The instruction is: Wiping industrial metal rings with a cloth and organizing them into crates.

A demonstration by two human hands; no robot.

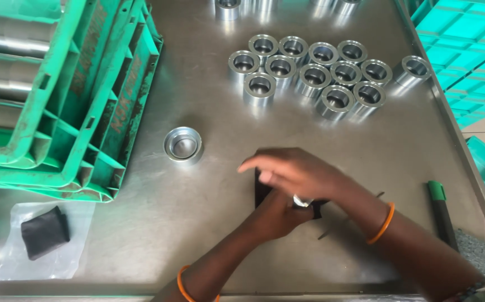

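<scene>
Hands meet at the centre of a steel work table: the right hand, fingers spread loosely and flat, covers the left hand, which is curled around a small shiny metal piece and a dark cloth pressed against the tabletop. Most of the piece is hidden under the palms, so its shape cannot be told.

From largest to smallest around them: stacked green crates fill the ten o'clock corner, with steel cylinders lying inside; more turquoise crates sit beyond the table's edge at two o'clock. A cluster of machined metal rings stands upright at twelve to one o'clock, well apart from the hands. A clear plastic sheet bearing a folded dark pad lies at eight o'clock. A single metal cup rests at ten o'clock, near the hands but not touching. A green-capped marker lies at three o'clock.

Judged from the grip, wiping goes best with the cloth held flat and the piece turned steadily beneath it.
</scene>
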